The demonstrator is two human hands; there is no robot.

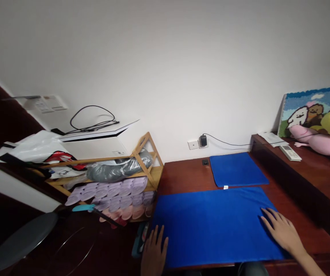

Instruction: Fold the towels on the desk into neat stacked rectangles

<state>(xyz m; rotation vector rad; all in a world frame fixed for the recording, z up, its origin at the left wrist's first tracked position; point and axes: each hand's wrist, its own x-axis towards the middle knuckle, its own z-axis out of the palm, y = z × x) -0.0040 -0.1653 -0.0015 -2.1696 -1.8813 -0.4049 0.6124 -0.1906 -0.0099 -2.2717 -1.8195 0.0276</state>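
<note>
A blue cloth (210,226) lies spread flat on the reddish-brown wooden table (182,176). My left hand (154,251) is at the cloth's near left edge, fingers apart and holding nothing. My right hand (281,230) rests with spread fingers on the cloth's right edge, its palm reaching over the bare wood. Behind the spread cloth lies a second blue cloth (236,169), folded into a smaller rectangle, with a small white tag (225,187) at its front edge.
On the left, a wooden rack (149,157) holds rows of lilac and pink slippers (119,191) below a white box (96,145). A raised ledge to the right carries a remote control (290,153), a pink plush toy (320,142) and a picture (305,107). A black plug (203,140) sits in the wall.
</note>
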